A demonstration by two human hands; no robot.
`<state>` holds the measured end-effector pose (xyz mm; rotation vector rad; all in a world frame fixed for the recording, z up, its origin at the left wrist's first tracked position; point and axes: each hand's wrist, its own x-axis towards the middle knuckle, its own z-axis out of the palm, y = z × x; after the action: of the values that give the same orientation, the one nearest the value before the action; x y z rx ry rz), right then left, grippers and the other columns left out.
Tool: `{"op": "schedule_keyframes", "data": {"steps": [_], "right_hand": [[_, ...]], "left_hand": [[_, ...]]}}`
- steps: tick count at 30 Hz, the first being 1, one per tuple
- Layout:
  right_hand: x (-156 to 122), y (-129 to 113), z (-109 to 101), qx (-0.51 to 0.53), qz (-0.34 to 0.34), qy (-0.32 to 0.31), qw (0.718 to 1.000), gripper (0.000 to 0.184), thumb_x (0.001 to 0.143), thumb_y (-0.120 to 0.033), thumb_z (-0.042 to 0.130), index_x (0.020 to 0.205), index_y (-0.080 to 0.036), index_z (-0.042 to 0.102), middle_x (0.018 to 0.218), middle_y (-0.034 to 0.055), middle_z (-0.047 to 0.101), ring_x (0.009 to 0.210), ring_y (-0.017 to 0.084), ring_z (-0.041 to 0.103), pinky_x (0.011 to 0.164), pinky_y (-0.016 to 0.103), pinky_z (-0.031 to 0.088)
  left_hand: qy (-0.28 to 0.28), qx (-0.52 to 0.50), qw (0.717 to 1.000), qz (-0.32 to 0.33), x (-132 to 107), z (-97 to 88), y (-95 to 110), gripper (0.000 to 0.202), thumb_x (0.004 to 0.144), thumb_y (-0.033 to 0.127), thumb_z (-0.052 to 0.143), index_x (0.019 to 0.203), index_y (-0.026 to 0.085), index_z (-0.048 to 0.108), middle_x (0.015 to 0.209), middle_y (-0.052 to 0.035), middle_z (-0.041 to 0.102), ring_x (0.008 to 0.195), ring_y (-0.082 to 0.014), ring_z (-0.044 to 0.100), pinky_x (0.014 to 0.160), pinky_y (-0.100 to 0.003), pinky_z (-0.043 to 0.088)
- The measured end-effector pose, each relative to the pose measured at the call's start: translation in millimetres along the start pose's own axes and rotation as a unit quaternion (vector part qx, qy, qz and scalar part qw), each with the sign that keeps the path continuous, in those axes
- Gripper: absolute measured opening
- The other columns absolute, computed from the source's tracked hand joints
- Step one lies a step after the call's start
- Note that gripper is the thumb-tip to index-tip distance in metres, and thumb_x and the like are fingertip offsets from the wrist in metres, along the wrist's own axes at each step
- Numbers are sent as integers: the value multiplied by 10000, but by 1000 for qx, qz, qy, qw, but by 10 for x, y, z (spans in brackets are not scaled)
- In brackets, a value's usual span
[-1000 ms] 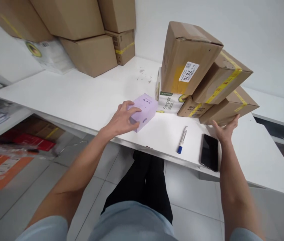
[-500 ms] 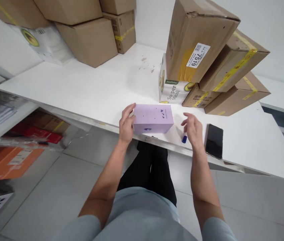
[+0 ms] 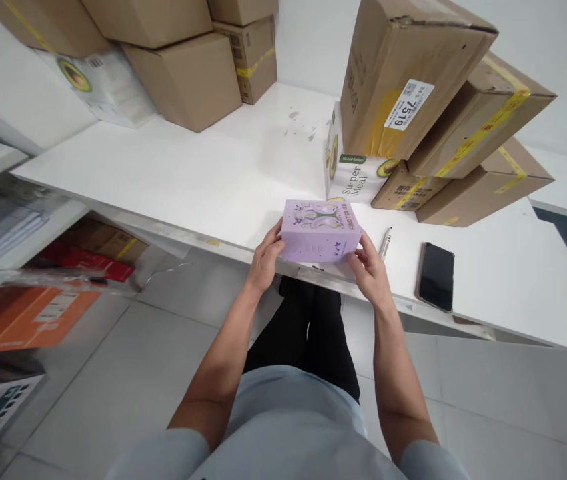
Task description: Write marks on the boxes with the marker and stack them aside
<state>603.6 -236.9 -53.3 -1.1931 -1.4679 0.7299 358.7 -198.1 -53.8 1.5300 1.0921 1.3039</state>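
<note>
A purple printed box (image 3: 319,233) is at the front edge of the white table, gripped at both ends. My left hand (image 3: 265,259) is closed on its left end, fingers along the side. At the opposite end, my right hand (image 3: 369,268) presses the box with thumb and fingers. The floral face points up and the face with small dark print is toward me. Just right of my right hand lies a marker pen (image 3: 385,243), its lower end hidden by the hand. Farther right rests a black phone (image 3: 435,277).
Behind the purple box, cardboard boxes (image 3: 413,80) are stacked on a white "Super Meal" carton (image 3: 358,179). More cardboard boxes (image 3: 188,83) stand at the back left of the white table (image 3: 198,167). An orange box (image 3: 28,317) sits low at the left.
The purple box has been turned, so its floral face now shows on top. My right hand has let go of the marker, left it on the table and taken the box's right end.
</note>
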Motion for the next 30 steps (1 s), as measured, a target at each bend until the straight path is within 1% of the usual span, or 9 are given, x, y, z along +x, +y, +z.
{"op": "schedule_keyframes", "data": {"steps": [5,8,10,16,18,21,24,27,30], "right_hand": [[-234,78,-62,-87,1,12,996,440,936,-370,526,1360,-292,614,1290,88,685,1034,223,658,870,418,566],[-172,76,-224,-183,1,111,977,380,903,-418,557,1215,-254,698,1121,101,665,861,203,638,800,409,564],[-75,100,-328,-263,43,160,950,452,867,-447,582,1254,-236,682,1059,97,605,801,205,609,810,445,558],[179,296,-397,-358,184,83,912,662,831,-353,581,1468,-181,528,998,115,557,826,274,626,866,513,524],[205,360,-361,-307,181,111,928,673,810,-308,575,1463,-156,524,878,73,571,792,258,617,866,501,520],[199,409,-244,-51,165,178,969,634,781,-373,606,1379,-166,560,748,-8,567,671,186,589,747,410,541],[178,372,-39,211,175,178,945,482,714,-435,675,1136,-205,637,734,-26,619,546,122,551,564,298,495],[180,255,161,272,208,176,923,386,696,-438,700,1004,-211,651,671,-47,628,449,81,457,433,229,380],[216,133,238,259,188,182,930,406,730,-495,700,1022,-214,662,654,-60,616,423,54,363,400,207,299]], "left_hand": [[66,-21,997,-36,-110,70,-47,545,944,617,480,1306,235,622,1400,-92,644,1332,-271,575,1115,-445,476],[74,19,996,-51,-99,85,41,571,910,677,519,1246,230,635,1317,-95,691,1242,-270,627,1058,-429,511],[70,42,995,-61,-71,94,103,606,888,700,536,1246,221,634,1283,-105,707,1193,-281,649,1013,-429,533],[46,71,993,-80,-8,92,136,587,893,630,561,1306,220,635,1341,-99,679,1244,-315,616,1094,-483,473],[37,78,994,-73,-12,93,113,583,918,612,533,1344,224,620,1364,-98,666,1274,-320,596,1131,-503,437],[25,88,995,-36,-34,124,83,582,959,636,449,1367,254,608,1362,-82,672,1296,-317,579,1152,-509,414],[30,97,995,-1,-55,184,67,594,977,660,382,1363,271,609,1363,-68,673,1323,-314,559,1173,-501,389],[36,96,995,7,-64,235,52,607,981,661,364,1363,260,611,1369,-79,666,1345,-320,544,1187,-512,375],[44,73,996,8,-80,261,17,607,975,650,392,1399,257,579,1430,-82,625,1393,-314,508,1207,-508,364]]}}
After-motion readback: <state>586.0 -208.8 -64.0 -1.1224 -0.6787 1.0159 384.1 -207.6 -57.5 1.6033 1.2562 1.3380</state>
